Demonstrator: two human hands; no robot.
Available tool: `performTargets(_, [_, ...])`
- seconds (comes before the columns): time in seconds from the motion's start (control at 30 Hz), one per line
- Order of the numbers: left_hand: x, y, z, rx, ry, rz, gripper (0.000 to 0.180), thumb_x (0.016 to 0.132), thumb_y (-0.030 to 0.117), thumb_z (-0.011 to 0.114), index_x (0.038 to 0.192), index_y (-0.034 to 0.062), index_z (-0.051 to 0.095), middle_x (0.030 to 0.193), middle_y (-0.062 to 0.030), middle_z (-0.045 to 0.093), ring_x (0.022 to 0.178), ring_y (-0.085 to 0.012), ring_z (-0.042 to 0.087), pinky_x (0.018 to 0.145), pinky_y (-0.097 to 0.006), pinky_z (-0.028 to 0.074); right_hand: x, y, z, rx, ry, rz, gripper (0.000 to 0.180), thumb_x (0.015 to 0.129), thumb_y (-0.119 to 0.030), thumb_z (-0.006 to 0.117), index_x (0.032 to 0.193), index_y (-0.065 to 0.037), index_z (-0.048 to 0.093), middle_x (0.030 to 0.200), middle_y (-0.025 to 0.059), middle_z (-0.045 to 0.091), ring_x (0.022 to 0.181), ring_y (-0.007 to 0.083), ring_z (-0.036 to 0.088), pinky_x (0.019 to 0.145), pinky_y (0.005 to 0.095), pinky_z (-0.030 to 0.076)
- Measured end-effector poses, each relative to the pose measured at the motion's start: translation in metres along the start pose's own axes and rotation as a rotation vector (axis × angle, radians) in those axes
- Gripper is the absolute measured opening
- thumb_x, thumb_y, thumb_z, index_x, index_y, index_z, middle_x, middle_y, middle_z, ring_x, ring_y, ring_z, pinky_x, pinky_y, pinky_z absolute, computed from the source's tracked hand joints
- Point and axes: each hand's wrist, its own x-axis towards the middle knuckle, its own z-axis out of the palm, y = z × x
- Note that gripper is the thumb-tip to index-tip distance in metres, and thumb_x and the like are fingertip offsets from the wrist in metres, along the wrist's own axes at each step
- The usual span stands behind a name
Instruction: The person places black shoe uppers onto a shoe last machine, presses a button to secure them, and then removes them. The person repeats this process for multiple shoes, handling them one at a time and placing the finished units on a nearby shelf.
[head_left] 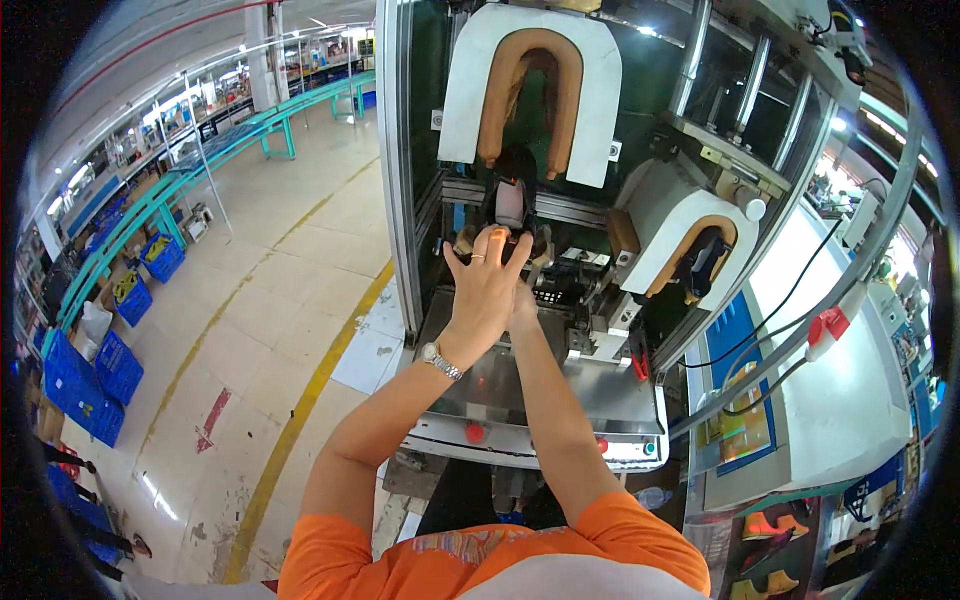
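Shoe (508, 200), dark, heel end up, sits on the machine (600, 180) mount just below the left U-shaped tan pad (530, 95). I see my left hand (487, 290) spread wide, fingertips pressed on the shoe's lower part. Right hand (522, 300) is mostly hidden behind the left; I cannot tell its grip. A second U-shaped pad (690, 245) lies right of the shoe. Steel tray (620, 395) with red buttons sits below it.
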Motion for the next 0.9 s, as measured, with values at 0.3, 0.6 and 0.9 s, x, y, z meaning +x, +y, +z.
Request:
performTargets(0.3, [-0.007, -0.011, 0.002, -0.075, 0.026, -0.003, 0.056, 0.067, 0.006, 0.061, 0.121, 0.0127, 0.046, 0.115, -0.01, 0.041, 0.114, -0.0255, 0.038, 0.086, -0.056, 0.033, -0.027, -0.006, 0.019, -0.039, -0.082, 0.096, 0.028, 0.091, -0.035, 0.043, 0.1, -0.009, 0.052, 0.07, 0.0063, 0.06, 0.062, 0.0182, 0.059, 0.058, 0.0312, 0.047])
performTargets(0.6, [-0.01, -0.007, 0.005, -0.114, 0.035, -0.019, 0.052, 0.071, 0.007, 0.056, 0.121, 0.013, 0.045, 0.114, -0.0097, 0.043, 0.115, -0.0236, 0.037, 0.085, -0.052, 0.033, -0.033, -0.015, 0.023, -0.128, -0.052, 0.09, 0.028, 0.091, -0.032, 0.043, 0.105, -0.009, 0.051, 0.075, 0.0037, 0.059, 0.069, 0.0169, 0.058, 0.063, 0.0295, 0.048])
performTargets(0.9, [-0.013, -0.01, 0.001, -0.155, 0.003, 0.051, 0.058, 0.07, 0.007, 0.056, 0.125, 0.0067, 0.039, 0.118, -0.0111, 0.042, 0.118, -0.0259, 0.035, 0.094, -0.052, 0.029, -0.152, 0.08, 0.003, -1.38, -0.133, -0.682, 0.038, 0.08, -0.016, 0.057, 0.114, -0.003, 0.046, 0.096, 0.0128, 0.061, 0.085, 0.0315, 0.059, 0.074, 0.0372, 0.045])
